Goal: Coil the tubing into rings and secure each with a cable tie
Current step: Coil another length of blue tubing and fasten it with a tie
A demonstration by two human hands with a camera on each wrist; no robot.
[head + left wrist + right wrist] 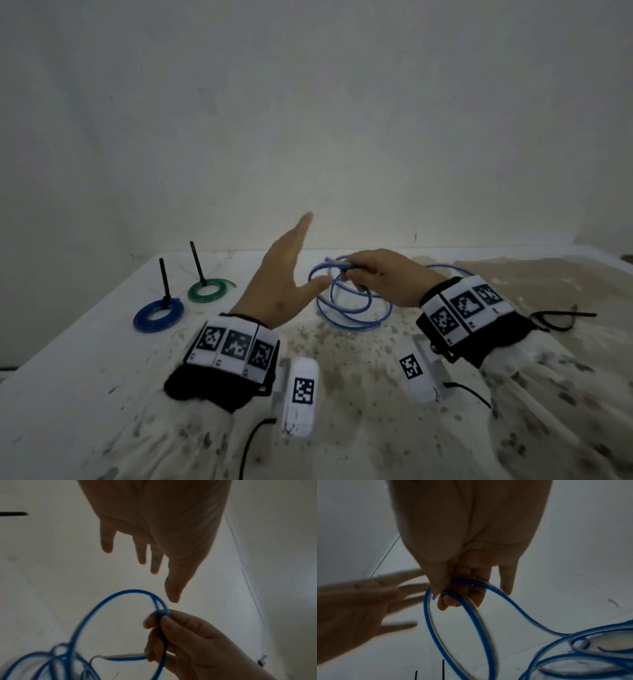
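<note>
A long blue tubing lies in loose loops at the table's middle. My right hand pinches its upper loops between thumb and fingers, raised a little off the table; the pinch shows in the right wrist view on the blue tubing and in the left wrist view on the blue tubing. My left hand is beside the loop to its left, fingers straight and spread, holding nothing. Two finished rings lie at the left: a dark blue ring and a green ring, each with a black cable tie tail standing upright.
Loose black cable ties lie on the table to the right of my right wrist. A brownish stained patch covers the table's right side. A plain wall stands close behind the table's far edge.
</note>
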